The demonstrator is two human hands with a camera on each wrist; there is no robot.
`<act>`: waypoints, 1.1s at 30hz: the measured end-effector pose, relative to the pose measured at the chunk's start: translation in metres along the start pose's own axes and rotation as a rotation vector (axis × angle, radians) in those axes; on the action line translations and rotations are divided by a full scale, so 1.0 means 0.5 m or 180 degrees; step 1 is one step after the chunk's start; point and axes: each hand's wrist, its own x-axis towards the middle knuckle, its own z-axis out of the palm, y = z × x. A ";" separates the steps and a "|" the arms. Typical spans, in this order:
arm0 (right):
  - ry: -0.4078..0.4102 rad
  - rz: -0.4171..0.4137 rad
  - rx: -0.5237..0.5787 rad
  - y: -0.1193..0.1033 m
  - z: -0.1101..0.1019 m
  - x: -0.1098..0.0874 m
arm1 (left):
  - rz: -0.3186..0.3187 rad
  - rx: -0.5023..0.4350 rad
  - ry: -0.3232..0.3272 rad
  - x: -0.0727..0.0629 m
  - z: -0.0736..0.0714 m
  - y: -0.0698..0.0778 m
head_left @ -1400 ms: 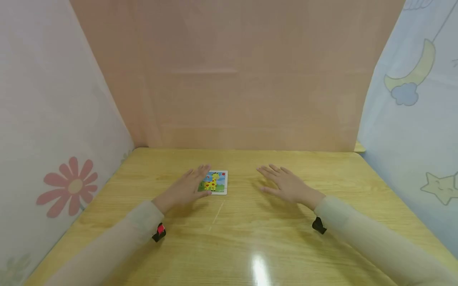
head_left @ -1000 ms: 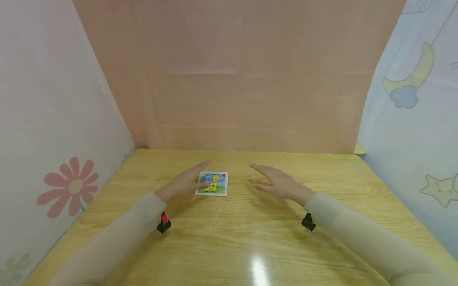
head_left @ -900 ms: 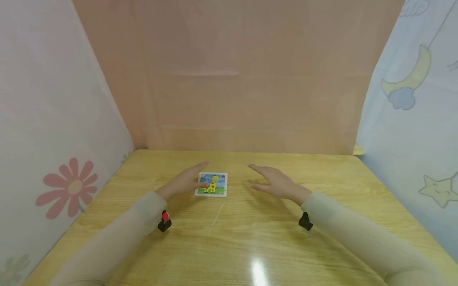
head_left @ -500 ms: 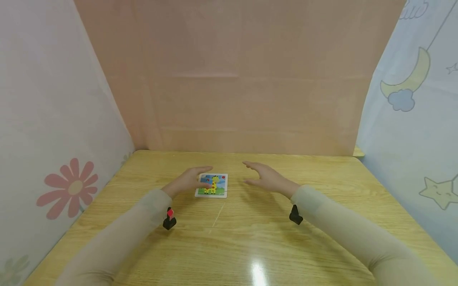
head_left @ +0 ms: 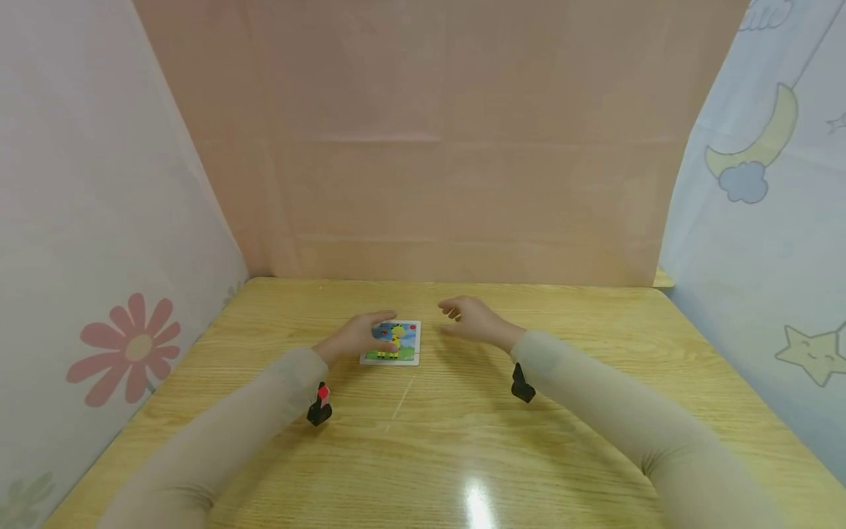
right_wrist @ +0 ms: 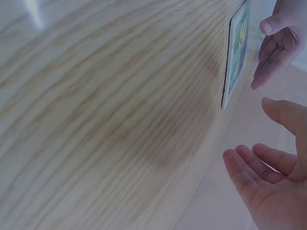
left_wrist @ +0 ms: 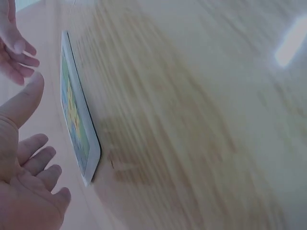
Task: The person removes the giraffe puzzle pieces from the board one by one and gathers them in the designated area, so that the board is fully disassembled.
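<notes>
A small square picture board [head_left: 410,342] with a white border and a yellow giraffe lies flat on the wooden table. My left hand [head_left: 357,335] hovers over its left side, thumb and fingers spread apart and holding nothing; it hides the left part of the picture. Just right of the board, my right hand [head_left: 477,321] is held above the table with loosely bent fingers and nothing in them. The left wrist view shows the board [left_wrist: 76,117] edge-on beyond the relaxed left hand [left_wrist: 29,187]. In the right wrist view the right hand [right_wrist: 278,187] is apart from the board [right_wrist: 237,50].
The wooden table [head_left: 423,441] reaches back to a plain pinkish-tan backdrop [head_left: 436,184]. Patterned cloth walls stand on both sides, with a red flower [head_left: 137,345] at left and a moon [head_left: 769,132] at right. Black wrist devices sit under both sleeves.
Both hands have moved inward, the right one farther left toward the board, and its fingers have bent more. The left hand has shifted right over the board. The board has stayed in place.
</notes>
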 end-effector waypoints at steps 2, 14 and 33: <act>-0.0010 0.0037 0.0080 -0.003 0.006 0.011 | 0.0016 -0.0036 0.0002 0.005 0.005 -0.001; -0.0011 0.0288 0.0301 -0.021 0.045 0.067 | 0.0138 0.0104 0.0015 0.022 0.018 -0.011; 0.0042 0.0625 0.0232 -0.048 0.077 0.101 | 0.0024 0.0441 0.0255 0.016 0.039 -0.003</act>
